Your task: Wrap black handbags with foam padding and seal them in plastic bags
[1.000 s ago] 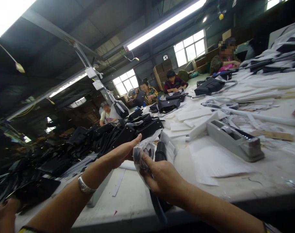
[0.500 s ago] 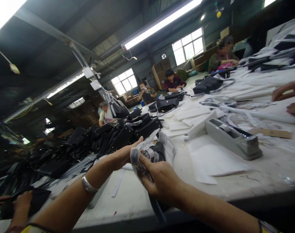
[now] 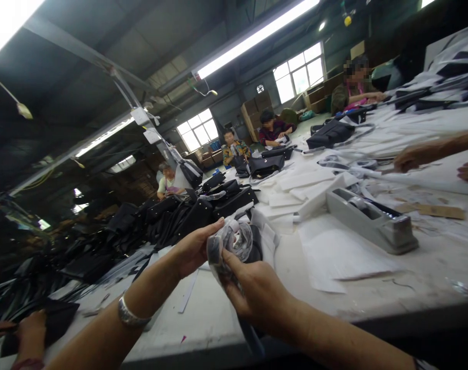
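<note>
Pale workshop table (image 3: 210, 321) runs across the frame. Just below centre, a plastic-wrapped coil (image 3: 239, 240) sits between two hands: the right hand (image 3: 257, 285) pinches its lower edge; the left hand (image 3: 193, 249) touches its left side, fingers hidden, grip unclear. Coiling seems in hand; the next move calls for steady pressure. Black bags (image 3: 197, 218) lie centre-left, a tape dispenser (image 3: 390, 236) lower right.

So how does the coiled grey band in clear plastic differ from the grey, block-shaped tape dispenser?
Pose: the coiled band is gripped in the bare right hand, the left hand at its edge; the tape dispenser rests on the off-white tabletop.
Shape: the band makes rounded loops; the dispenser is long and angular.
Surface: the band has shiny film around it; the dispenser's body is unwrapped.
Both look greyish.
</note>
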Demonstrator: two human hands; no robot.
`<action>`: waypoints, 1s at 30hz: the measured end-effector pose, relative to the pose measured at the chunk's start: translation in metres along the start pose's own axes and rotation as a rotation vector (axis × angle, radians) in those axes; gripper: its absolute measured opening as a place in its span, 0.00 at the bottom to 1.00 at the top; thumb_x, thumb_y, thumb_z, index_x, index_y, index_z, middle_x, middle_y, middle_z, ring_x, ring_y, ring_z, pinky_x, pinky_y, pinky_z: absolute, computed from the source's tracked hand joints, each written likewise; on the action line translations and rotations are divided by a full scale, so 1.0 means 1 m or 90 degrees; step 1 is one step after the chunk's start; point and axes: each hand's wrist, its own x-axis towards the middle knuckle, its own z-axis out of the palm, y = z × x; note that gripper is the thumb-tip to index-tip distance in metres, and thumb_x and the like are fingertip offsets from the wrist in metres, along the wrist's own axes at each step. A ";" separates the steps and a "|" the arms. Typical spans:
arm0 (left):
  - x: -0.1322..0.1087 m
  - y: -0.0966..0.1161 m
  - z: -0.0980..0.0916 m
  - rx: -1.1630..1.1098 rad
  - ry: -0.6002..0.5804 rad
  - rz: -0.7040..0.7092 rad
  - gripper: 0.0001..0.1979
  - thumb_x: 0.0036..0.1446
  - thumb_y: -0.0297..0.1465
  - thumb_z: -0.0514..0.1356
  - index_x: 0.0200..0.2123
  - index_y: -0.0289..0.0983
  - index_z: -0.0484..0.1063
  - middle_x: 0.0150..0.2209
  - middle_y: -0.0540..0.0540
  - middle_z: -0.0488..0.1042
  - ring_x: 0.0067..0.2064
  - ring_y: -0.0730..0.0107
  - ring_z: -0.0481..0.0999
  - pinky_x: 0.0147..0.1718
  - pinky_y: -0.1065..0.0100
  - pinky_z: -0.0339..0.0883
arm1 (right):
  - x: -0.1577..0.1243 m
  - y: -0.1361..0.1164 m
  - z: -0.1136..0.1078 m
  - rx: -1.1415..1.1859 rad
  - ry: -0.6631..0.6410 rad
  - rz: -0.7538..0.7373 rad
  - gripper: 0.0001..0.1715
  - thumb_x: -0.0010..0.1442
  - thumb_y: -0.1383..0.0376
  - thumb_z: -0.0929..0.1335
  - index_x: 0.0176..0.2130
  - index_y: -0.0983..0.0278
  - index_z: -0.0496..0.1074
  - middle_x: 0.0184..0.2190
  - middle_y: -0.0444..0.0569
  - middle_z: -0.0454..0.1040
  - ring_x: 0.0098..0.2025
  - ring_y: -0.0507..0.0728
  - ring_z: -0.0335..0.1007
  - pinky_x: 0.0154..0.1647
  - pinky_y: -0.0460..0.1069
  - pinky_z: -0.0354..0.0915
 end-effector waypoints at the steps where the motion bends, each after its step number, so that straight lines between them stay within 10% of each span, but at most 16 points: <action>1: -0.001 -0.001 0.001 -0.007 0.017 -0.001 0.22 0.58 0.47 0.62 0.39 0.31 0.78 0.36 0.40 0.80 0.36 0.63 0.78 0.45 0.64 0.71 | -0.001 -0.001 0.000 0.003 -0.002 0.001 0.36 0.62 0.66 0.64 0.67 0.70 0.57 0.44 0.61 0.80 0.38 0.66 0.80 0.40 0.56 0.73; 10: -0.010 0.001 -0.004 0.074 0.074 0.148 0.23 0.53 0.47 0.67 0.39 0.31 0.79 0.34 0.42 0.80 0.35 0.66 0.77 0.38 0.68 0.71 | 0.000 0.013 -0.027 0.226 0.062 0.049 0.15 0.67 0.58 0.65 0.35 0.62 0.77 0.29 0.47 0.78 0.32 0.55 0.75 0.35 0.47 0.67; 21: -0.013 -0.007 0.006 0.074 0.123 0.216 0.24 0.57 0.49 0.63 0.38 0.32 0.79 0.30 0.45 0.78 0.30 0.72 0.73 0.33 0.72 0.68 | 0.047 0.045 -0.026 0.516 0.123 0.152 0.15 0.64 0.54 0.67 0.41 0.63 0.69 0.34 0.48 0.79 0.29 0.55 0.78 0.24 0.46 0.70; 30: -0.034 -0.024 0.004 -0.054 0.139 0.174 0.19 0.59 0.45 0.63 0.41 0.33 0.78 0.37 0.43 0.81 0.37 0.67 0.77 0.41 0.69 0.70 | 0.048 0.034 -0.030 0.425 0.070 0.153 0.10 0.65 0.57 0.67 0.39 0.61 0.66 0.24 0.43 0.78 0.25 0.54 0.77 0.21 0.43 0.63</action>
